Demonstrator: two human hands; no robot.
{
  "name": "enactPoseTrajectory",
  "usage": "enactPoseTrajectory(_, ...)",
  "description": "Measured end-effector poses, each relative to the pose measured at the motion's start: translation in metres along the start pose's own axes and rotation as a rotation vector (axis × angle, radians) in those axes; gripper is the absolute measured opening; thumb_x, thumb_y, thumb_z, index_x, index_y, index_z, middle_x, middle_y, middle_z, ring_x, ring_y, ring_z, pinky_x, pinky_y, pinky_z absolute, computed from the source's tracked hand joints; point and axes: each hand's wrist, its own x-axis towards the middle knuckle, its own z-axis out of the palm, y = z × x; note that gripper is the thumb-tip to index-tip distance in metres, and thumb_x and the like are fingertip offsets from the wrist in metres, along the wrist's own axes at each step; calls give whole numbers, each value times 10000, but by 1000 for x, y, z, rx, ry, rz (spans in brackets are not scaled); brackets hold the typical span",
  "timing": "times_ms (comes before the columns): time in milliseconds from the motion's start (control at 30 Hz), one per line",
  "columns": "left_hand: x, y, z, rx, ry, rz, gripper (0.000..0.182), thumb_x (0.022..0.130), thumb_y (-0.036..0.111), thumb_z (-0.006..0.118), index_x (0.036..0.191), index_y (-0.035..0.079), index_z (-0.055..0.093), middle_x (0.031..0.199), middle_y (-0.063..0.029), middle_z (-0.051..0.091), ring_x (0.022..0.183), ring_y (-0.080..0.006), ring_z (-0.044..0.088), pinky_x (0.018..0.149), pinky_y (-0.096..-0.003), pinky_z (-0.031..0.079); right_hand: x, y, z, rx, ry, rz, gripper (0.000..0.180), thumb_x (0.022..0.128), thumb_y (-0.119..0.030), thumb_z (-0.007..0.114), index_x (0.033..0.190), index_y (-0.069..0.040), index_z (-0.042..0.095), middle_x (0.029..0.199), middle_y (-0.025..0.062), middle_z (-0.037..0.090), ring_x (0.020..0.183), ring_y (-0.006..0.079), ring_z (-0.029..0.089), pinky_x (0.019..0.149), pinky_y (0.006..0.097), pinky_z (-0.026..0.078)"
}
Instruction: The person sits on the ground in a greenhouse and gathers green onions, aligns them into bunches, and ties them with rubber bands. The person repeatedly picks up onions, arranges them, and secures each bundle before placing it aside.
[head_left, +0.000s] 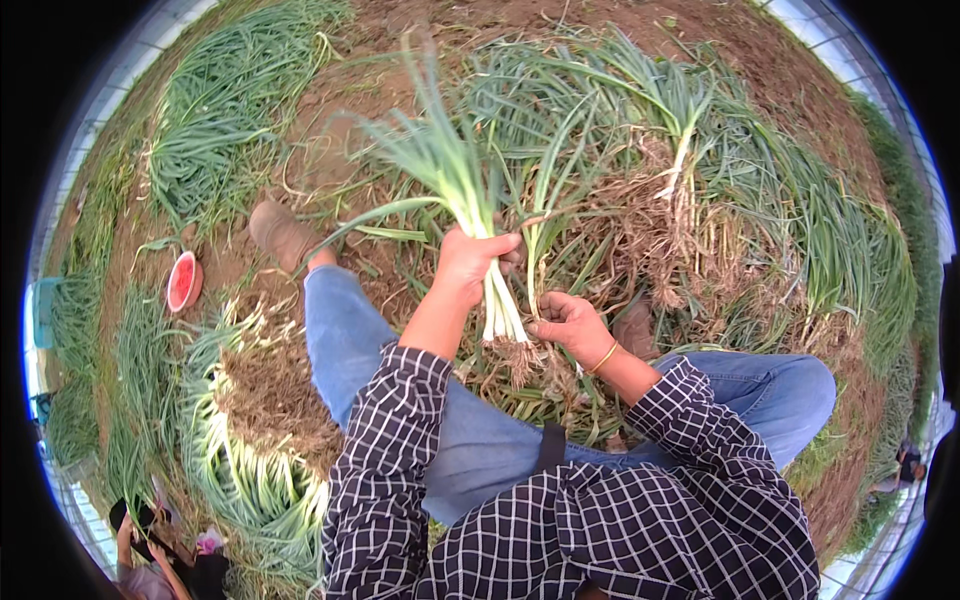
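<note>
A small bunch of green onions (466, 199) is gripped in my left hand (469, 259), leaves pointing away from me and white stems with roots hanging below the fist. To its right, my right hand (570, 326) pinches the lower end of a single green onion stalk (534, 259) between thumb and fingers. Dry, brownish outer leaf clings to that stalk. The roots of the held bunch come close to my right fingertips. Peeled leaf scraps (525, 394) lie on the ground between my legs.
A large heap of unpeeled green onions (780, 195) with tangled roots curves ahead and right. Cleaned green onions (247, 472) lie in a ring at my left. Another pile (217, 112) sits far left, near a red bowl (184, 282). Another person's hands (142, 544) show at lower left.
</note>
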Motion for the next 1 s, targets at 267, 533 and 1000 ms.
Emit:
enactPoseTrajectory(267,-7,2,-3,140,-71,-10,194,680,-19,704,843,7,601,658,-47,595,504,-128,552,421,-239,437,15,-30,11,-12,-34,128,301,856,-160,592,1078,38,546,869,29,592,688,82,521,615,220,434)
enactPoseTrajectory(533,-4,22,-22,96,116,120,179,675,-65,673,828,-9,599,654,-73,605,477,-144,539,401,-263,421,15,-31,24,-78,60,82,184,825,-176,630,770,-5,590,644,14,583,539,81,514,505,232,423)
enactPoseTrajectory(1000,12,28,-35,115,256,286,254,674,-83,672,864,-5,522,644,-65,571,442,-141,517,376,-266,411,-51,-3,-27,-847,-1,-99,378,812,-232,609,1095,7,532,927,200,608,815,304,614,695,381,491)
